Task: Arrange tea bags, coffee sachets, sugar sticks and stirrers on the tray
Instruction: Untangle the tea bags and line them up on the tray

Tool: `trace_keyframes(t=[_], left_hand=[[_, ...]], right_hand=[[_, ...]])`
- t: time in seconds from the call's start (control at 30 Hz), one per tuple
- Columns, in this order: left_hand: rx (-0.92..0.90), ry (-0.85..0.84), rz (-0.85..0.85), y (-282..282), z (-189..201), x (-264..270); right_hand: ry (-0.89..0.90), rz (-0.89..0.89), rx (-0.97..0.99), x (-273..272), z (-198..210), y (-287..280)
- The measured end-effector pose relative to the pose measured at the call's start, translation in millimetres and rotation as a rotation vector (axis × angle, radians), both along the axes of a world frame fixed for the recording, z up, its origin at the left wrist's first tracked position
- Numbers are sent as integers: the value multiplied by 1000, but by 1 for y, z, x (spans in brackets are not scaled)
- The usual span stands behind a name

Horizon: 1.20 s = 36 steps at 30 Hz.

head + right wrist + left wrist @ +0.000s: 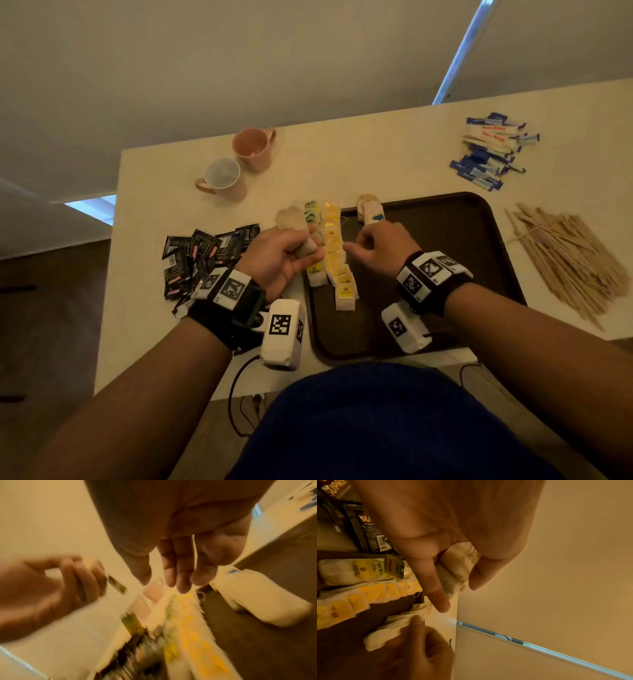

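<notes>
Tea bags in hand: left hand (279,253) curls round a stack of tea bags (297,233) beside the tray (462,219); right hand (380,245) pinches a string (blurred). Next, probably: lay them alongside the yellow row (337,257).

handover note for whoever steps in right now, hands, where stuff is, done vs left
Left hand grips a bunch of plain tea bags, lifted at the tray's left edge.
Right hand is curled over the yellow-tag tea bag row; a thin string runs across its fingers, but the grip is unclear.
Done: tea bag rows lie on the tray, plus a small white stack at its far edge.
Left: coffee sachets, sugar sticks and stirrers all on the table, off the tray.
</notes>
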<state>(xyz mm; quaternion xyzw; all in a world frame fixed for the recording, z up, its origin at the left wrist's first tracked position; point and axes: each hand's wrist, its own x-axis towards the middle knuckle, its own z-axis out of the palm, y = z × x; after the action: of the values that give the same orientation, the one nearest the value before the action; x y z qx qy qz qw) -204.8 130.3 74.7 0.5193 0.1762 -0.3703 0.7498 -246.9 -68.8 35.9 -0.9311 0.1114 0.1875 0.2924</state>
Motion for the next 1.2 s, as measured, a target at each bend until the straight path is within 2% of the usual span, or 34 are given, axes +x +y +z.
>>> trace_keyframes(t=[0.1, 0.2, 0.3, 0.43, 0.63, 0.8, 0.93, 1.03, 1.13, 1.2], left_hand=[[-37, 5, 2, -5, 7, -2], [-42, -18, -42, -12, 12, -5], [-26, -67, -141, -18, 15, -8], [55, -180, -279, -25, 16, -17], [72, -246, -280, -22, 13, -20], [216, -345, -344, -16, 18, -19], [255, -399, -335, -6, 24, -14], [194, -424, -334, 3, 34, -11], [68, -421, -251, 9, 37, -8], [64, -446, -168, 11, 37, -6]], right_hand=[[-299, -20, 183, 11, 39, 3], [-389, 46, 278, 20, 63, 10], [-367, 95, 252, 27, 71, 15], [-326, 42, 399, 26, 71, 6], [-355, -160, 599, 18, 75, -12], [-375, -373, 682, 20, 72, -23], [-359, -446, 742, 20, 75, -28], [-386, -451, 709, 22, 72, -33], [-401, -475, 689, 25, 70, -37], [-405, -497, 673, 27, 68, -39]])
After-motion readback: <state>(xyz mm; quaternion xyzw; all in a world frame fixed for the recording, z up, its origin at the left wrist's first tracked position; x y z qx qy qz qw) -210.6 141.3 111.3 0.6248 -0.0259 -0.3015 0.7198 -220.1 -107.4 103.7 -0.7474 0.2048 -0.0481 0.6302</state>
